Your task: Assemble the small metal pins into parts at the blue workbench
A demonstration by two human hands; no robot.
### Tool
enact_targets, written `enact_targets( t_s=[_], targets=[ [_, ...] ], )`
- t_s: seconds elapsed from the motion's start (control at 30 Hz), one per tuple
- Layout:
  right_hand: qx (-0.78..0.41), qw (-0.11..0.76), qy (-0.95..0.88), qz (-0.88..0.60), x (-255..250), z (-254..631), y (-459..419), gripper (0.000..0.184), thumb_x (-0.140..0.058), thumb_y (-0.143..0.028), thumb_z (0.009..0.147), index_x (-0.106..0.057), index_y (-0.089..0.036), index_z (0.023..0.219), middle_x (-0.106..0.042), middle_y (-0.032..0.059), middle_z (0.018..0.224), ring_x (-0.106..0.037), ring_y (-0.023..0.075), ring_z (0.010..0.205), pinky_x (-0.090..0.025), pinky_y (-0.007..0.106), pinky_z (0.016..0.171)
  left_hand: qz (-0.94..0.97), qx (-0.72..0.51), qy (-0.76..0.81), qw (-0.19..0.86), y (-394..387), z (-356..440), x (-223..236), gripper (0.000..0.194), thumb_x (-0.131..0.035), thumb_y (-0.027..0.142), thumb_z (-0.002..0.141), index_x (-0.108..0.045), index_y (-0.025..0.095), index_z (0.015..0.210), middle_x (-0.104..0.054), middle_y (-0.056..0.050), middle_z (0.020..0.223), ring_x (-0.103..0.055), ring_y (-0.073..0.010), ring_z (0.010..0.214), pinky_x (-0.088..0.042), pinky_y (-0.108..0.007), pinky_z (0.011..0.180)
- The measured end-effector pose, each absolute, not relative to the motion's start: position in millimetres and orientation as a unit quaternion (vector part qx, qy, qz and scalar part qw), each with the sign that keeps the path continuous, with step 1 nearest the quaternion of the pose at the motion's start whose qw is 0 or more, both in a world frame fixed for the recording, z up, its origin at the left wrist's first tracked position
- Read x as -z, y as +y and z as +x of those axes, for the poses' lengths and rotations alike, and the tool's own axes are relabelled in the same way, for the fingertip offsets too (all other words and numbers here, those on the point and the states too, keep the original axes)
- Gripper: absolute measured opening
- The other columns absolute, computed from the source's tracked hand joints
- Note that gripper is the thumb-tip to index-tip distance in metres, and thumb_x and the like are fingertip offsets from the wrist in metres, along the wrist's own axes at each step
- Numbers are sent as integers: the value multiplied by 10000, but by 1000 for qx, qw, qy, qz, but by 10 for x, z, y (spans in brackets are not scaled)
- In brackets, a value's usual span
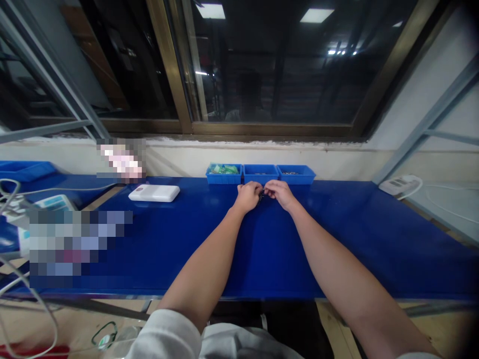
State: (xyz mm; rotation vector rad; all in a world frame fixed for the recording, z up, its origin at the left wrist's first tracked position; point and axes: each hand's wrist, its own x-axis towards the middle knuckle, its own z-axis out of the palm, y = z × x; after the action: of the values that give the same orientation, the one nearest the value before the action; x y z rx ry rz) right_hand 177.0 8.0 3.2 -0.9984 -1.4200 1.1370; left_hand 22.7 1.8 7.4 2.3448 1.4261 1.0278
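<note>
Over the far part of the blue table (179,249), my two hands meet just in front of three small blue bins. My left hand (248,196) is closed around a small dark object (262,194), too small to name. The fingers of my right hand (279,193) are pinched together at that object's right side. The left bin (224,178) holds green and clear packets. Inside the middle bin (261,176) little can be made out. Small metallic-looking pieces lie in the right bin (295,177).
A white power-bank-like box (154,193) lies on the table to the left. Cables (48,319) hang at the left edge, near a blue tray (26,169). A white device with a label (401,185) sits at the far right. Metal frame posts (430,119) rise beside the window.
</note>
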Motion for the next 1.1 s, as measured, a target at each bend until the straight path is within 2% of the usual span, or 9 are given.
enact_targets(
  t_s=[0.27, 0.4, 0.47, 0.53, 0.6, 0.67, 0.8, 0.9, 1.1],
  targets=[
    [-362, 493, -596, -521, -54, 1824, 80, 535, -492, -657, 740, -484, -192, 475, -403, -33, 389, -383, 95, 398, -296, 250, 448, 700, -423, 555, 152, 101, 118, -54, 261, -400, 301, 905, -616, 224, 1031, -661, -19, 1074, -576, -168, 1028, -403, -303, 909],
    [-303, 503, -579, -566, -80, 1827, 125, 592, -405, -710, 761, -520, -194, 495, -455, -10, 420, -438, 113, 444, -348, 256, 491, 660, -422, 601, 158, 127, 64, -47, 262, -400, 272, 891, -622, 222, 1022, -673, -28, 1037, -585, -189, 1012, -416, -329, 897],
    [-328, 534, -557, -545, -111, 1809, 163, 627, -330, -724, 782, -612, -183, 641, -566, 26, 526, -504, 131, 511, -377, 252, 507, 663, -413, 603, 160, 126, 66, -40, 251, -413, 246, 878, -627, 227, 1007, -673, -29, 1039, -583, -193, 1019, -419, -336, 895],
    [-376, 552, -555, -496, -145, 1793, 194, 677, -248, -707, 815, -650, -176, 940, -676, 72, 746, -584, 155, 647, -422, 250, 548, 671, -402, 602, 164, 131, 77, -25, 250, -415, 228, 872, -629, 230, 1000, -670, -30, 1049, -580, -194, 1026, -424, -341, 891],
    [-417, 546, -563, -459, -161, 1791, 214, 690, -207, -670, 846, -530, -195, 1227, -692, 100, 975, -620, 175, 790, -462, 260, 605, 680, -390, 599, 167, 149, 87, -2, 256, -412, 220, 870, -624, 230, 1013, -667, -33, 1057, -583, -192, 1018, -429, -345, 887],
    [-417, 530, -568, -472, -140, 1808, 227, 669, -249, -641, 858, -419, -214, 1344, -668, 107, 1091, -626, 189, 860, -481, 277, 641, 689, -379, 595, 168, 172, 93, 23, 269, -413, 220, 868, -613, 228, 1047, -662, -39, 1064, -584, -188, 1016, -430, -342, 893],
    [-264, 496, -598, -571, -8, 1863, 246, 497, -467, -514, 834, -590, -186, 1186, -681, 97, 1045, -622, 207, 938, -475, 313, 795, 729, -346, 574, 139, 181, 106, 55, 316, -443, 267, 860, -573, 203, 1141, -629, -70, 1134, -560, -197, 1081, -409, -334, 945],
    [-166, 413, -659, -607, 94, 1877, 249, 334, -579, -363, 780, -674, -190, 1050, -696, 74, 952, -620, 206, 925, -444, 332, 878, 772, -282, 558, 112, 136, 134, 62, 405, -436, 358, 870, -524, 182, 1224, -557, -112, 1260, -521, -239, 1156, -380, -369, 989],
    [-62, 296, -750, -589, 142, 1814, 234, 186, -586, -299, 779, -728, -221, 871, -670, 71, 948, -585, 207, 928, -416, 336, 901, 832, -166, 527, 56, 63, 207, 107, 488, -315, 437, 914, -493, 141, 1258, -462, -171, 1359, -394, -288, 1290, -301, -420, 1057]
  ],
)
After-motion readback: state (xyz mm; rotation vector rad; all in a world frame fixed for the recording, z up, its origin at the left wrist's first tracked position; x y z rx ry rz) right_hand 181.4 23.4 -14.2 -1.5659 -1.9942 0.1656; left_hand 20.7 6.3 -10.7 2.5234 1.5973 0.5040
